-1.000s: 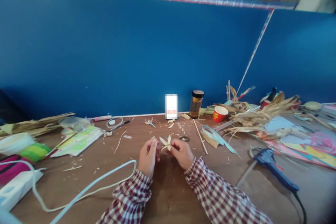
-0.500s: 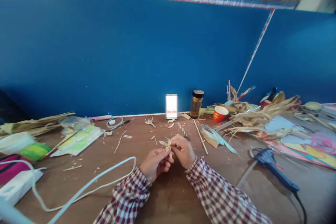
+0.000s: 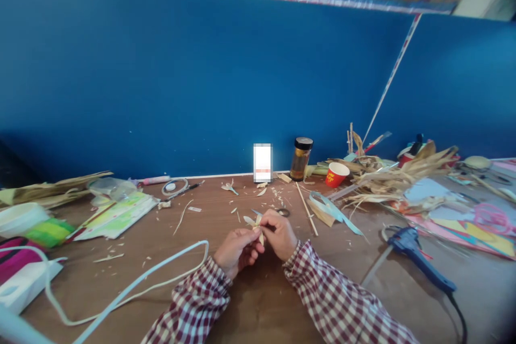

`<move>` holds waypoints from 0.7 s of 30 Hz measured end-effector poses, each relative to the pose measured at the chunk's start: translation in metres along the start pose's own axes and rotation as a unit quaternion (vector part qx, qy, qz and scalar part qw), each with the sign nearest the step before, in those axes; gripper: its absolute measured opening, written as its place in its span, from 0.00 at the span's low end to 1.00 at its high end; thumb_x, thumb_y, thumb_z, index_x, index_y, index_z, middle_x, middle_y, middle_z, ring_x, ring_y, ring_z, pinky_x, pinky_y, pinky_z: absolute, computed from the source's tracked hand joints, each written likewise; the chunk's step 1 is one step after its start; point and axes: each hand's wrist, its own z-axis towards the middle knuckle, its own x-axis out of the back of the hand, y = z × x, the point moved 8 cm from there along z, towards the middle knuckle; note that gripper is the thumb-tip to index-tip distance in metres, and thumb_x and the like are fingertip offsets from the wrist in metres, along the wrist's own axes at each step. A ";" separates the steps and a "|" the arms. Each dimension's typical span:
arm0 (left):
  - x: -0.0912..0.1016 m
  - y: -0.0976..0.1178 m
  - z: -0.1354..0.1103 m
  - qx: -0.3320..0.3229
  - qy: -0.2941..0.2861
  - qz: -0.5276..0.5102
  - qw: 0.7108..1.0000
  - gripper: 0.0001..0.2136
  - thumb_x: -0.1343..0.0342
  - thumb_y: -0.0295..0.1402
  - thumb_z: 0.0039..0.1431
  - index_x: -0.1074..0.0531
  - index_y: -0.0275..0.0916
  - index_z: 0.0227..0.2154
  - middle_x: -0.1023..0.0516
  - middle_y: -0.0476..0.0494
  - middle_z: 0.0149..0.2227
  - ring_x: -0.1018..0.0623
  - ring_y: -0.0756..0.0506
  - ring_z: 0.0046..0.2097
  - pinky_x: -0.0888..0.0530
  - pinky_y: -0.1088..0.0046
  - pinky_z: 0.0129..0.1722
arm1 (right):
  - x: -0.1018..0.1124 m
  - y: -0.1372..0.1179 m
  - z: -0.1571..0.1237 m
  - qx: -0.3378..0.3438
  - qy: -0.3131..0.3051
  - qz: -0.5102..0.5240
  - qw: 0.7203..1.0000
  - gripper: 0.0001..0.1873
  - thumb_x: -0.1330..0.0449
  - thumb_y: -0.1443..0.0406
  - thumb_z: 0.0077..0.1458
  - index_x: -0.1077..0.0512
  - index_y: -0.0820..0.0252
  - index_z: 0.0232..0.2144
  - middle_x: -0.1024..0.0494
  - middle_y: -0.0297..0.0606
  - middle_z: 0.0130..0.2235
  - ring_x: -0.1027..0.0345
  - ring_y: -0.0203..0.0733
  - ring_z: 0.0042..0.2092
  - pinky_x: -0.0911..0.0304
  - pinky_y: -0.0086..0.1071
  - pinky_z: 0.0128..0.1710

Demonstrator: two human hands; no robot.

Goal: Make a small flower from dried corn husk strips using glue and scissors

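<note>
A small pale flower shape, its petals looking like dried husk, is held above the middle of the table. My left hand pinches it low down between thumb and fingers. From the other side my right hand is closed with thumb and forefinger at the petals, partly covering them. Behind my right hand lie scissors, with one dark handle ring showing. A similar pale husk flower rests farther back on the table, near scattered husk scraps.
At right are a blue glue gun, a pile of dried husks, a red paper cup and a dark-lidded jar. A white cable and power strip lie left. A blue partition stands behind.
My right fingers have shifted slightly on the flower, and its petals look more spread. The scissors' handle ring shows more. The whole view has moved a little.
</note>
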 end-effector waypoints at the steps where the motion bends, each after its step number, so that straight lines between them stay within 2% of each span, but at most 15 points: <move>1: 0.000 0.000 0.000 0.002 0.001 0.001 1.000 0.13 0.43 0.39 0.46 0.31 0.32 0.20 0.28 0.48 0.16 0.34 0.57 0.14 0.38 0.86 0.12 | 0.000 0.001 0.000 0.000 0.000 0.002 1.000 0.08 0.44 0.68 0.48 0.33 0.61 0.19 0.36 0.32 0.25 0.41 0.34 0.28 0.44 0.27 0.27; 21: 0.001 -0.003 0.001 0.002 0.007 -0.002 1.000 0.14 0.43 0.41 0.46 0.30 0.32 0.21 0.28 0.49 0.16 0.34 0.58 0.13 0.37 0.87 0.12 | -0.005 -0.002 -0.001 0.008 -0.029 0.017 0.999 0.06 0.46 0.68 0.51 0.30 0.61 0.25 0.32 0.35 0.28 0.39 0.35 0.32 0.42 0.29 0.33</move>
